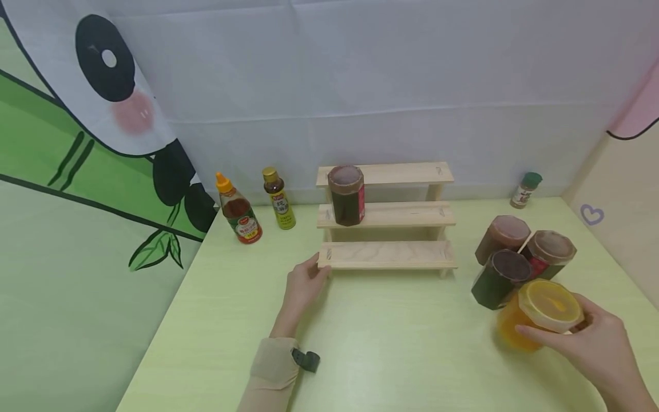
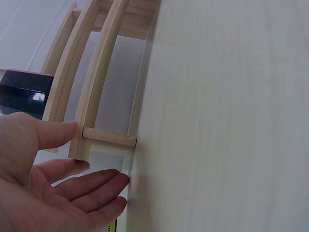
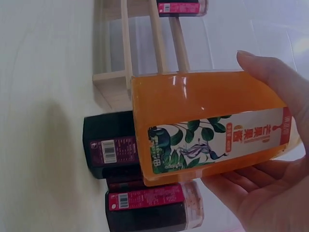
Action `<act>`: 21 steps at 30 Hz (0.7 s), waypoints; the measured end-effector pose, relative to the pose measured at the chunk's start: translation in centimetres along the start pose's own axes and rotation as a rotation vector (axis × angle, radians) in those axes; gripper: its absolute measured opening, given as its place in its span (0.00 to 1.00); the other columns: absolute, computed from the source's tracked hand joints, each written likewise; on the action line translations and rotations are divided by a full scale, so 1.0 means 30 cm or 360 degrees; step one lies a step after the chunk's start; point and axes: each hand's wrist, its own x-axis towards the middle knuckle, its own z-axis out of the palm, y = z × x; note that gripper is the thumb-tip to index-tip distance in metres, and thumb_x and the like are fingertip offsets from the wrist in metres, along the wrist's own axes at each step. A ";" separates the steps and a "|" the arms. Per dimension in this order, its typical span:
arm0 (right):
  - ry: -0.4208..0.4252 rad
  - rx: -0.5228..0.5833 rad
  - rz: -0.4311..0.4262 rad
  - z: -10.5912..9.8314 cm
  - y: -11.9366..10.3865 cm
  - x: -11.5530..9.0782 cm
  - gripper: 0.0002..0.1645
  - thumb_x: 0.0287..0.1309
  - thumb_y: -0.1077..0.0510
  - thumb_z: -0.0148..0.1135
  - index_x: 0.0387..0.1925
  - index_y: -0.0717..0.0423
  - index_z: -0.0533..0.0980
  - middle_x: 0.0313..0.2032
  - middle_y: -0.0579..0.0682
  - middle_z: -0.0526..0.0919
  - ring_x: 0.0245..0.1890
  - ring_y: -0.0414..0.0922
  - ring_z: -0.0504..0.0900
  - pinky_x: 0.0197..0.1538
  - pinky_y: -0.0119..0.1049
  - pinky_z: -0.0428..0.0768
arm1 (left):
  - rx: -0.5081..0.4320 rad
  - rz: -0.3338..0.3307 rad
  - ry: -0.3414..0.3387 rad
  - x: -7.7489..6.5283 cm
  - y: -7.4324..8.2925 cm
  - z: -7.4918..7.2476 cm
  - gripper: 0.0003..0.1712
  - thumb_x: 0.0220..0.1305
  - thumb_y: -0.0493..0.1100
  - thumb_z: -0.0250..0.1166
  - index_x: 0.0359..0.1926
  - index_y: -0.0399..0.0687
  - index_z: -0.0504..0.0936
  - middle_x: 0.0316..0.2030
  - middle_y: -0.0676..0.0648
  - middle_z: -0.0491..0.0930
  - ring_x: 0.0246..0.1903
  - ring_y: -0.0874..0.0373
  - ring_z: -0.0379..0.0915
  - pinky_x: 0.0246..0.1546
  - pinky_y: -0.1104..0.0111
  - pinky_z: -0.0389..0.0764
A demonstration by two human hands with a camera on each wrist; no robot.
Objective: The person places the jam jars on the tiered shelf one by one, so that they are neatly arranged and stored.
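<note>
In the head view, my right hand (image 1: 599, 337) grips a faceted jar of orange jam (image 1: 540, 315) near its lid. The right wrist view shows this jar (image 3: 207, 104) off the table, its label with leaves and a bird facing the camera. Three dark jars (image 1: 496, 280) stand grouped just beyond it. My left hand (image 1: 304, 286) pinches the left end of the lowest board of a three-tier wooden rack (image 1: 391, 254), thumb on one face and index finger on the other in the left wrist view. Another dark jar (image 1: 346, 197) stands upright on the rack's middle tier, toward the left.
Left of the rack, a sauce bottle with an orange cap (image 1: 239, 214) and a slim bottle with a gold cap (image 1: 279, 200) stand near the table's back edge. A small green-capped shaker (image 1: 525, 191) stands at the back right. Behind hangs a pale cloth (image 1: 360, 68).
</note>
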 end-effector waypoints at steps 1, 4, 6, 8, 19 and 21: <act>-0.0003 -0.0006 -0.0010 0.002 -0.005 -0.001 0.39 0.37 0.53 0.81 0.52 0.58 0.73 0.33 0.33 0.80 0.30 0.33 0.77 0.28 0.27 0.76 | 0.0003 0.0001 0.0000 0.001 0.000 0.000 0.30 0.64 0.49 0.64 0.65 0.47 0.70 0.54 0.44 0.78 0.51 0.53 0.76 0.47 0.64 0.79; -0.0007 0.0004 -0.0083 0.007 -0.023 -0.001 0.40 0.36 0.54 0.81 0.53 0.60 0.73 0.35 0.33 0.80 0.31 0.33 0.77 0.28 0.28 0.77 | 0.0008 0.0003 0.0002 0.001 -0.001 0.001 0.30 0.65 0.49 0.64 0.65 0.47 0.70 0.54 0.44 0.78 0.51 0.53 0.76 0.47 0.64 0.79; -0.0005 0.0018 -0.0152 0.014 -0.039 -0.001 0.40 0.36 0.56 0.82 0.53 0.60 0.73 0.36 0.34 0.80 0.32 0.33 0.77 0.28 0.28 0.77 | 0.0005 0.0002 0.0003 0.000 0.000 0.000 0.30 0.65 0.49 0.64 0.65 0.46 0.70 0.54 0.44 0.78 0.51 0.53 0.76 0.47 0.63 0.79; -0.0006 0.0021 -0.0210 0.021 -0.058 -0.001 0.40 0.35 0.57 0.82 0.53 0.60 0.74 0.37 0.33 0.80 0.33 0.32 0.77 0.28 0.28 0.77 | 0.0004 -0.0001 0.0006 0.000 -0.001 0.001 0.31 0.65 0.50 0.64 0.65 0.46 0.70 0.54 0.44 0.78 0.51 0.53 0.76 0.47 0.63 0.79; -0.0046 0.0076 -0.0441 0.054 -0.177 0.048 0.41 0.33 0.59 0.83 0.54 0.58 0.74 0.39 0.39 0.81 0.35 0.32 0.78 0.30 0.24 0.77 | 0.0001 0.0000 0.0006 -0.001 0.002 0.000 0.30 0.64 0.50 0.64 0.65 0.47 0.70 0.54 0.44 0.78 0.51 0.53 0.76 0.48 0.63 0.78; -0.0051 0.0090 -0.0490 0.062 -0.196 0.070 0.40 0.33 0.60 0.83 0.53 0.60 0.74 0.39 0.40 0.81 0.34 0.33 0.79 0.30 0.25 0.78 | 0.0001 0.0000 0.0003 -0.002 0.002 -0.001 0.30 0.65 0.50 0.64 0.65 0.47 0.70 0.54 0.44 0.78 0.51 0.53 0.75 0.47 0.63 0.79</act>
